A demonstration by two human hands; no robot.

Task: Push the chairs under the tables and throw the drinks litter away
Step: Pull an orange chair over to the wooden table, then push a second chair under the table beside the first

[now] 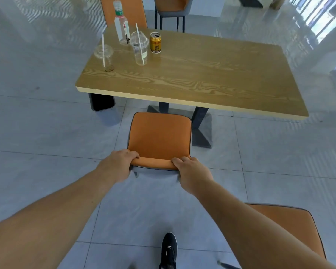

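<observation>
An orange chair [159,136] stands just short of the wooden table [202,74], its seat front near the table's near edge. My left hand [118,164] and my right hand [192,171] both grip the top of its backrest. On the table's far left corner stand drinks litter: a clear plastic bottle [121,24], a clear cup with a lid and straw [105,55], a second clear cup with a straw [140,49] and a gold can [155,42].
A grey bin [103,105] with a black liner sits on the floor under the table's left end. Another orange chair [291,226] is at my lower right. Two more chairs [173,8] stand beyond the table. My shoe [169,249] is on the tiled floor.
</observation>
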